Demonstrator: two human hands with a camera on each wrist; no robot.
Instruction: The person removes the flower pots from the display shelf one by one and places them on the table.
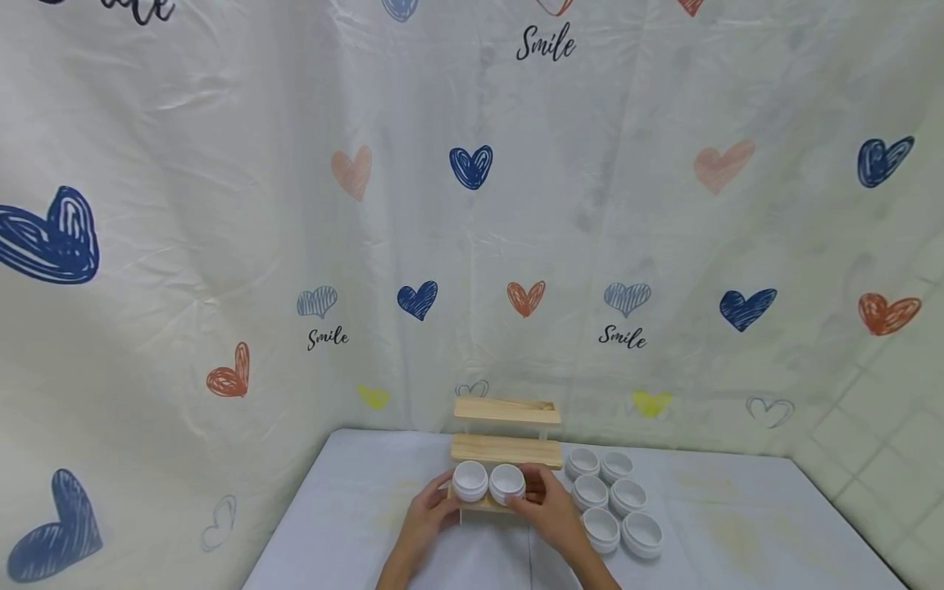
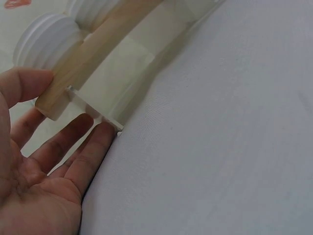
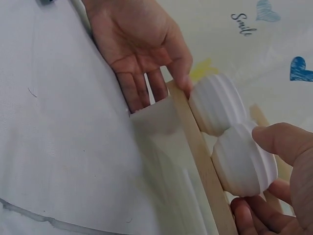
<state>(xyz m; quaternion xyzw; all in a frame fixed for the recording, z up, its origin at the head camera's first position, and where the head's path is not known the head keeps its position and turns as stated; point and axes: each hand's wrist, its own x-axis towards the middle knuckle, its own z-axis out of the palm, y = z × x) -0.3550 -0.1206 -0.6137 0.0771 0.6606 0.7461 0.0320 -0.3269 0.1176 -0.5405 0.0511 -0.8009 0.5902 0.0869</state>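
Note:
A three-tier wooden display stand with clear side supports stands on the table. Two small white ribbed bowls sit side by side on its lowest board. My left hand pinches the left end of that board, thumb on the edge near the left bowl and the other fingers spread below and behind. Around the right-hand bowl my right hand closes, thumb on its near side and fingers around its far right side. This bowl touches its neighbour.
Several more white bowls stand in two columns on the table right of the stand, close to my right forearm. A white cloth covers the table. Behind it hangs a curtain printed with hearts.

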